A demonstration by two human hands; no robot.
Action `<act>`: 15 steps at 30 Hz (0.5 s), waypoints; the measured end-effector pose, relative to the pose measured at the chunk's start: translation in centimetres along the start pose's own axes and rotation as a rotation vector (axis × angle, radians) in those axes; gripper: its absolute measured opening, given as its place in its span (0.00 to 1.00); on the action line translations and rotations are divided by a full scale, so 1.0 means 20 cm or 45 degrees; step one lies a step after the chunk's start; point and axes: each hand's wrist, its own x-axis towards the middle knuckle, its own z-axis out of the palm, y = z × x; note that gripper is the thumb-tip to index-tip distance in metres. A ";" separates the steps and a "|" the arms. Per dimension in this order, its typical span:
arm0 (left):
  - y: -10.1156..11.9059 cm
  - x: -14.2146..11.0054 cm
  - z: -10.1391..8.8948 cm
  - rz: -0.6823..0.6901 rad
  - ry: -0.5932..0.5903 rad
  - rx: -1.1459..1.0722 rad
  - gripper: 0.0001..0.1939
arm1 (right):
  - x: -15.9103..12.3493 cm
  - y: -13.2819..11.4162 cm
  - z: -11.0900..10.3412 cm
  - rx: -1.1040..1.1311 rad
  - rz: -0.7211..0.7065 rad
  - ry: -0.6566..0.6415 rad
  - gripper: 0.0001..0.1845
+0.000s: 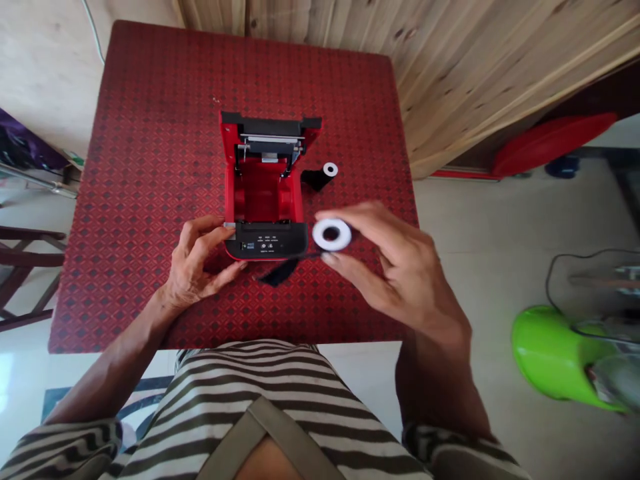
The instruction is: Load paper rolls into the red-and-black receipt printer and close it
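Surroundings: table (150, 133) w/ red, dark-diamond-patterned covering, beside a pale wood-plank wall (320, 27). Bright green plastic tub (537, 353) on floor to R; dark wooden frame (30, 257) to L. Both well apart from work area. On table, approx. centre: red & black plastic box-shaped device (267, 243), hinged lid (273, 130) raised at rear, red inner bay open to view. Small roll w/ white end & black side (325, 179) stands just R of device, rear, w/ black strip running from it toward device. Black loose strip (280, 272) lies across table in front of device, nr. R front corner, leading up to the held roll; contact w/ device edge cannot be confirmed.

Markings: black front panel carries small white print & two round white symbols; too small to read.

Hands: left hand (203, 257) part open, at L front corner of device, index finger on grey tab (229, 227) at panel edge, thumb low by front edge. Right hand (400, 267) narrowed in a pinch, thumb & fingers about the white ring-shaped roll w/ dark core (343, 235), held just R of front panel, round end facing up; slight blur on fingers
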 end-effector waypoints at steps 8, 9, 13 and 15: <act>0.01 -0.01 0.00 -0.047 -0.038 0.014 0.36 | 0.44 0.00 0.26 -0.561 -0.102 -0.322 0.14; 0.01 -0.01 0.00 -0.056 -0.039 0.016 0.36 | 0.46 0.01 0.28 -0.587 -0.086 -0.356 0.15; 0.02 -0.02 0.00 -0.082 -0.032 -0.015 0.36 | 0.51 0.03 0.31 -0.656 -0.027 -0.408 0.14; 0.02 -0.02 0.00 -0.082 -0.031 -0.031 0.37 | 0.54 0.04 0.32 -0.706 0.028 -0.447 0.12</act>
